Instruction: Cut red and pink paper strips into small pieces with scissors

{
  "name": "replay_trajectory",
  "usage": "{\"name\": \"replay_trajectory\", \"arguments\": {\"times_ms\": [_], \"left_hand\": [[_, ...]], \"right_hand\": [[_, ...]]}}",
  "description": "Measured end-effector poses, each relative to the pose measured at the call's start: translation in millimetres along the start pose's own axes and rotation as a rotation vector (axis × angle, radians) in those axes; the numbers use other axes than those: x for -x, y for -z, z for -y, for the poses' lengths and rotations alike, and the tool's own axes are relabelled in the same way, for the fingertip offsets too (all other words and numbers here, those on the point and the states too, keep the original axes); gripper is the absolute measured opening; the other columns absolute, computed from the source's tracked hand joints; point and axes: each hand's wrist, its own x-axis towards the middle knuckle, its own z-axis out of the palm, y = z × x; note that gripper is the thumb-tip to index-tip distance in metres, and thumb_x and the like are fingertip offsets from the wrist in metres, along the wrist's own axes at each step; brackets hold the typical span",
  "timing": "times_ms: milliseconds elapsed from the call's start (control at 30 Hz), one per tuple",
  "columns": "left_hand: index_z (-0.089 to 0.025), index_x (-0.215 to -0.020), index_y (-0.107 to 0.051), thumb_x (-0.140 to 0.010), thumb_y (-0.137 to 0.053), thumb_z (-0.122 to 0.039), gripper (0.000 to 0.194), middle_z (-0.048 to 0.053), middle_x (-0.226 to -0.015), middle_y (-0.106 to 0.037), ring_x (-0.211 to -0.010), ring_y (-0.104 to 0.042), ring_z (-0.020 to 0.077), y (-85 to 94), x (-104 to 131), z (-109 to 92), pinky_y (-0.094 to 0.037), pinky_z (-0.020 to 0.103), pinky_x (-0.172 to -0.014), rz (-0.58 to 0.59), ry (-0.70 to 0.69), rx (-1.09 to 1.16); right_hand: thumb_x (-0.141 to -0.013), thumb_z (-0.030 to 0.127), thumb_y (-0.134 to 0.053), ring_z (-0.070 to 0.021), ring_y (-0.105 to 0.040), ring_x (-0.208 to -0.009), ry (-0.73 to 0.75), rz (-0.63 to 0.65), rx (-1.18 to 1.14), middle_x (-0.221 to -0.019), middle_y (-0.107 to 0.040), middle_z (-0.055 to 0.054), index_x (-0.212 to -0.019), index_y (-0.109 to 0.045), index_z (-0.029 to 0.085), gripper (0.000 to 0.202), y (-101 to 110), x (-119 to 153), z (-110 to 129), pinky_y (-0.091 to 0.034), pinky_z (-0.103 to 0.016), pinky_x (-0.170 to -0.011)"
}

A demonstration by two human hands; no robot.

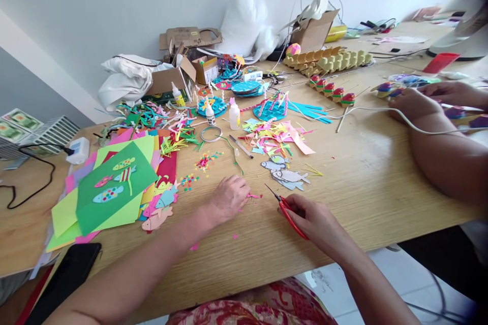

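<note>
- Pale walls (133, 5) stand behind a wood-grain table (343, 208), its far side crowded with cardboard boxes, white bags and egg cartons (345, 62).
- Left hand (231, 195): palm down near the middle of the table, fingers bent and close together. Small pink scraps (252, 196) lie just beside the fingertips; whether the fingers pinch anything, I cannot tell.
- Right hand (307, 216): closed around the red-handled scissors (293, 221), held low at the near side, their narrow tips pointing far and left.
- Grey-blue fish cutouts (292, 176) lie just beyond the scissors, with yellow strips (313, 169) to their right.
- Farther back, a loose pile of coloured paper pieces (280, 137) sits right of a ring-shaped roll (211, 134), and two small glue bottles (234, 116) stand upright beyond the roll.
- Tiny coloured dots (206, 161) are scattered left of the middle.
- At the left, a green sheet (93, 177) bears four decorated paper fish on top of other bright sheets; more fish cutouts overlap at its right.
- At the far right, another person's hands (415, 104) are among small painted pieces (385, 89).
</note>
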Motion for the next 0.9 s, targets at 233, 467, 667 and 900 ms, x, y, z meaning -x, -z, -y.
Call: {"name": "replay_trajectory", "arguments": {"times_ms": [233, 467, 667, 900], "left_hand": [[-0.016, -0.077, -0.052, -0.081, -0.045, -0.018, 0.009, 0.005, -0.082, -0.053, -0.082, -0.045, 0.0193, 1.0, -4, -5, -0.036, 0.032, -0.069, 0.024, -0.013, -0.128], [-0.016, -0.074, -0.052, -0.080, -0.045, -0.017, 0.010, 0.004, -0.079, -0.053, -0.080, -0.046, 0.0177, -1.7, -7, -1, -0.036, 0.030, -0.071, 0.004, -0.013, -0.116], [-0.016, -0.078, -0.054, -0.081, -0.046, -0.023, 0.011, 0.003, -0.080, -0.054, -0.078, -0.047, 0.0153, 6.7, -9, 10, -0.036, 0.027, -0.070, 0.019, 0.003, -0.002], [-0.017, -0.073, -0.053, -0.079, -0.048, -0.023, 0.010, 0.002, -0.079, -0.054, -0.079, -0.046, 0.0177, 7.6, -11, 0, -0.035, 0.030, -0.067, 0.066, -0.088, -0.163]], "right_hand": [[-0.079, 0.037, -0.038, -0.0118, -0.048, -0.050, -0.005, 0.009, 0.012, -0.056, -0.057, 0.001, -0.070, -0.053, 0.018, 0.026, 1, -3, 1, -0.032, -0.022, -0.047], [-0.080, 0.037, -0.037, -0.0114, -0.047, -0.050, 0.001, 0.017, 0.029, -0.056, -0.054, 0.001, -0.070, -0.052, 0.018, 0.027, 4, -6, 1, -0.031, -0.022, -0.047], [-0.080, 0.036, -0.037, -0.0118, -0.047, -0.051, 0.006, 0.019, 0.010, -0.057, -0.055, 0.001, -0.072, -0.052, 0.018, 0.025, 3, -5, -2, -0.031, -0.022, -0.047], [-0.079, 0.038, -0.038, -0.0117, -0.046, -0.050, 0.003, 0.014, 0.005, -0.056, -0.055, 0.001, -0.070, -0.053, 0.018, 0.026, -1, -4, -2, -0.031, -0.022, -0.047]]}}
